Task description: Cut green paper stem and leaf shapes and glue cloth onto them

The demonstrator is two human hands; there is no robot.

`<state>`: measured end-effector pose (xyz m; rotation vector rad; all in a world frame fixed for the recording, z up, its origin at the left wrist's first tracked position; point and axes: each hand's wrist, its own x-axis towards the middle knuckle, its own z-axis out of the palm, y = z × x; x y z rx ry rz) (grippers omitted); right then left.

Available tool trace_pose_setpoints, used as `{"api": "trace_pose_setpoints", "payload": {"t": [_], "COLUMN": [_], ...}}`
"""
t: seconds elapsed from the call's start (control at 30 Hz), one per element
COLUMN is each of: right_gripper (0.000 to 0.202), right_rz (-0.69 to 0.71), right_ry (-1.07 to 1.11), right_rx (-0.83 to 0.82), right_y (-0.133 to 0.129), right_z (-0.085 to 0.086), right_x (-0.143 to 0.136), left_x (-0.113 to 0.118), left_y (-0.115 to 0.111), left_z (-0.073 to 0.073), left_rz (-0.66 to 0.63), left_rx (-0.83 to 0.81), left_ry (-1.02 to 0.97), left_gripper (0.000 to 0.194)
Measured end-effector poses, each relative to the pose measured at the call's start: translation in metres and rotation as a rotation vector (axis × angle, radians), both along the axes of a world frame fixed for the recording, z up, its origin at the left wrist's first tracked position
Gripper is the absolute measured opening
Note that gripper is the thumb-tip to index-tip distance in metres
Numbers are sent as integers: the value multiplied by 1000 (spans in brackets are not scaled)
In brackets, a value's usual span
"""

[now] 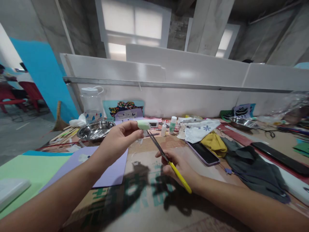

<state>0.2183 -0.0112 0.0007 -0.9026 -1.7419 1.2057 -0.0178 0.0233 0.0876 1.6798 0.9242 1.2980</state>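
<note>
My left hand (125, 133), at the middle of the view, pinches a small light-green and white device (145, 124) with a dark display between thumb and fingers. To the right and lower, my right hand (180, 167) is closed on scissors (180, 177) with yellow handles. Their metal blades point up and left, with the tips just under the device; whether they touch it I cannot tell. Beneath my left forearm lies a sheet of purple paper (113, 170), partly hidden by the arm. Both hands are above the cardboard-covered table (145, 212).
A metal bowl (95, 131) and a clear jug (92, 104) stand at the back left. Behind the hands are a glue stick (173, 125) and a small white bottle (163, 129). A phone (202, 153), yellow cloth (214, 144) and dark cloth (256, 170) lie on the right.
</note>
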Motion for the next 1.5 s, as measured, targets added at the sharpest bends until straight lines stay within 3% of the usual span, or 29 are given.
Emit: {"api": "trace_pose_setpoints", "payload": {"t": [0.23, 0.43, 0.5, 0.7, 0.83, 0.97, 1.1, 1.23, 1.3, 1.33, 1.5], "right_gripper": [57, 59, 60, 59, 55, 57, 54, 52, 50, 49, 46], "right_rz": [-19, -45, -21, 36, 41, 28, -63, -188, -212, -212, -153], "right_ry": [7, 116, 112, 28, 6, 18, -27, -82, -85, -82, -102], "right_rx": [-6, 31, 27, -62, -71, -55, 119, 251, 246, 242, 268], "right_y": [-3, 6, 6, -3, -5, -4, 4, 18, 21, 22, 18], "right_z": [4, 1, 2, 11, 10, 7, 1, -5, -6, -7, -4], "right_x": [-2, 2, 2, -2, -3, -3, 3, 11, 12, 12, 9], "left_x": [-3, -7, -6, 3, 7, 5, -8, -26, -31, -32, -20], "left_y": [3, 21, 21, -2, -12, -10, 6, 33, 44, 48, 50], "left_z": [6, -14, -17, -1, 5, 4, 2, -13, -26, -33, -65], "left_rz": [83, 2, -15, 16, 57, 66, 157, 250, 245, 236, 75], "left_rx": [-46, 8, 43, 109, 125, 207, 263, 243, 232, 238, 225], "left_ry": [-22, 325, 352, 241, 217, 284, 456, 698, 743, 754, 795], "left_gripper": [21, 37, 38, 39, 28, 24, 31, 44, 34, 25, 41]}}
